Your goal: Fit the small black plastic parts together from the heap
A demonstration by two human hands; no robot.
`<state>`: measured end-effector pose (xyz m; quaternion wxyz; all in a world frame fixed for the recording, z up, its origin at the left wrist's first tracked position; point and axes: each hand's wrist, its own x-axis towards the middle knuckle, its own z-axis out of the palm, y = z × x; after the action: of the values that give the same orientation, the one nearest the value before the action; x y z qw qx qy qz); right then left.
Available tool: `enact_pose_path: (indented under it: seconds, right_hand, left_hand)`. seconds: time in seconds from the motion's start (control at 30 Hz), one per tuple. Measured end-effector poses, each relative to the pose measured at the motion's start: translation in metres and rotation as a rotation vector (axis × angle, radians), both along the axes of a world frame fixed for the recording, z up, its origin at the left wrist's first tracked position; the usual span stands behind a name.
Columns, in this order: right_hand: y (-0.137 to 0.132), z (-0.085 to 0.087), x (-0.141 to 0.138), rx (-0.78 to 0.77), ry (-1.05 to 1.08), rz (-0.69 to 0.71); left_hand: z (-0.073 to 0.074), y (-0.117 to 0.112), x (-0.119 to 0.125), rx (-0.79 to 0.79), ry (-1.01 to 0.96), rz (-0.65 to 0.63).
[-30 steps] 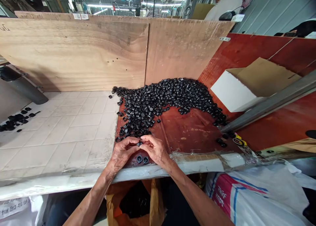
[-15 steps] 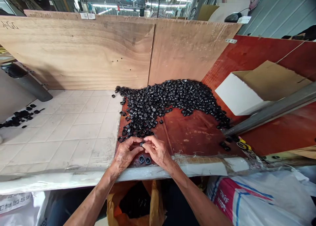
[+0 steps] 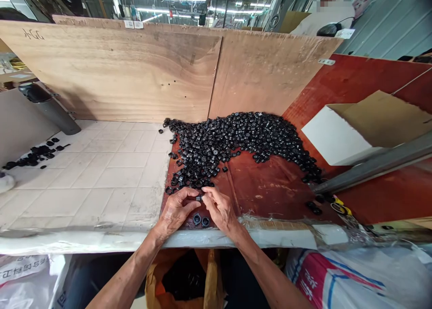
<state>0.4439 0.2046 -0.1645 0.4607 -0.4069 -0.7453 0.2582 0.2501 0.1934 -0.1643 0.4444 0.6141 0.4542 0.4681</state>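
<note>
Nearest: orange bag (image 3: 206, 273) sat open under the table (image 3: 101, 242) edge, woven sack (image 3: 354, 277) to its right. Above that, left hand (image 3: 175, 210) and right hand (image 3: 221, 208) met fingertip to fingertip over the red board (image 3: 270, 187). Both pinched one small black part (image 3: 199, 198) between thumb and forefinger, other fingers curled. The part sat right at the junction of the two hands; couldn't tell if it touched the board. Two loose parts (image 3: 201, 220) lay on the board directly under the hands, side by side, near the front edge. Just past the fingertips was the near end of the pile (image 3: 236, 140) of the same black parts, running back and right to the plywood (image 3: 135, 70) wall. Left of the board were tiles (image 3: 101, 174), with a small heap (image 3: 33, 152) at far left. White box (image 3: 337, 140) and metal bar (image 3: 371, 167) at right, well apart from the hands.
</note>
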Motion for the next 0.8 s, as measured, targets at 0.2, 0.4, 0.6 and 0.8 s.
enact_pose_path:
  seconds: [0.2,0.4,0.6,0.8]
  right_hand:
    - [0.0,0.001,0.001,-0.054,-0.033,0.02]
    - [-0.003,0.011,0.0,-0.104,0.008,0.029]
    - [-0.004,0.016,0.002,-0.143,0.012,0.055]
    - [-0.003,0.014,0.003,-0.145,0.034,0.057]
  left_hand:
    - [-0.003,0.0,0.0,-0.065,-0.041,0.012]
    - [-0.006,0.001,-0.001,-0.098,-0.059,0.022]
    - [-0.009,0.002,-0.001,-0.06,-0.024,0.062]
    - [-0.008,0.0,-0.001,-0.098,-0.043,0.024]
